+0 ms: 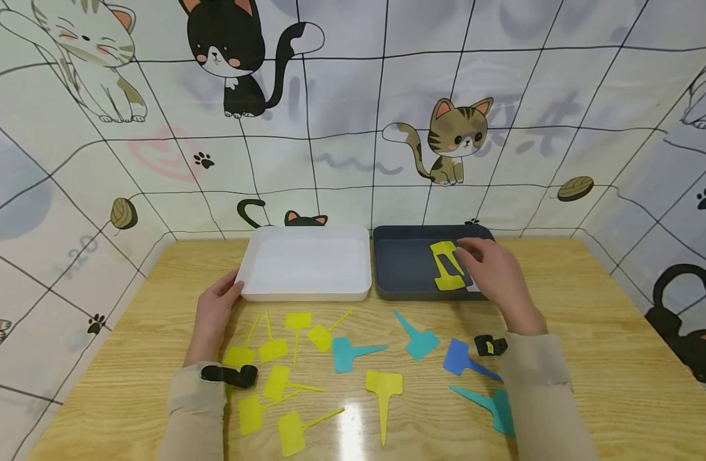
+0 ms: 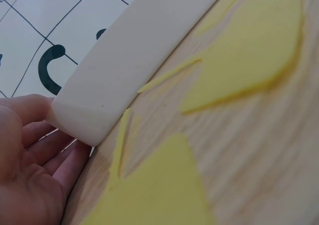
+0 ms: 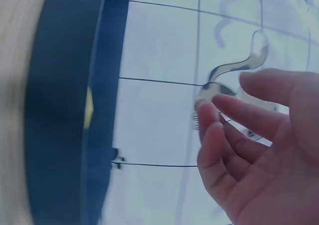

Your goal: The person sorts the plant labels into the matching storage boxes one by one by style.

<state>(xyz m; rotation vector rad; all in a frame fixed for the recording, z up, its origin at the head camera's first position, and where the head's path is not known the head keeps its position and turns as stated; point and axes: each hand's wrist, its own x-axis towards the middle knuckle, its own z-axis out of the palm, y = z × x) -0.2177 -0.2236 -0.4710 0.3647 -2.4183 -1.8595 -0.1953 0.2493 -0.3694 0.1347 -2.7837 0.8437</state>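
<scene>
My left hand (image 1: pixel 211 317) holds the front left corner of the white tray (image 1: pixel 305 296); the left wrist view has the thumb at the rim and the other fingers by the lower edge. Over the right part of the dark grey tray (image 1: pixel 405 296) is my right hand (image 1: pixel 494 272). Its fingers are loosely bent, with nothing between them in the right wrist view. Two yellow T-shaped plant labels lie in the dark tray, one label (image 1: pixel 448 282) nearer the front and another label (image 1: pixel 443 248) behind it, beside the right fingertips. No labels show inside the white tray.
Several yellow labels (image 1: pixel 292 434) are spread over the wooden table (image 1: pixel 422 422) at front left, with one yellow label (image 1: pixel 384 384) near the middle. Turquoise labels (image 1: pixel 343 355) and a blue label (image 1: pixel 458 357) lie further right. A cat-patterned cloth (image 1: pixel 341 153) stands behind the trays.
</scene>
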